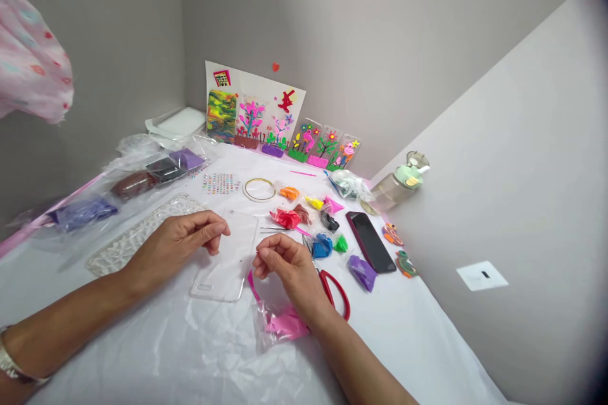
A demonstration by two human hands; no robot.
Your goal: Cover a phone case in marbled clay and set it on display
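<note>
Over the left side of a clear plastic phone case [223, 291], my left hand [190, 240] has its fingers curled in and the thumb against the index finger. My right hand [289, 272] hovers at the case's right edge, thumb and fingertips pinched together. Whatever either hand may hold is hidden or too small to make out. Beneath my right hand lies a bag of pink clay [285, 324], with a thin pink strip [253, 285] by it. Red-handled scissors [342, 296] are partly covered by my right hand.
Small bags of coloured clay, including purple [362, 273], blue [322, 245] and red [285, 218], lie beyond my right hand. A phone [371, 242] and a bottle [396, 186] are at right. A patterned clear sheet [137, 234] lies left; decorated cases [275, 133] stand behind.
</note>
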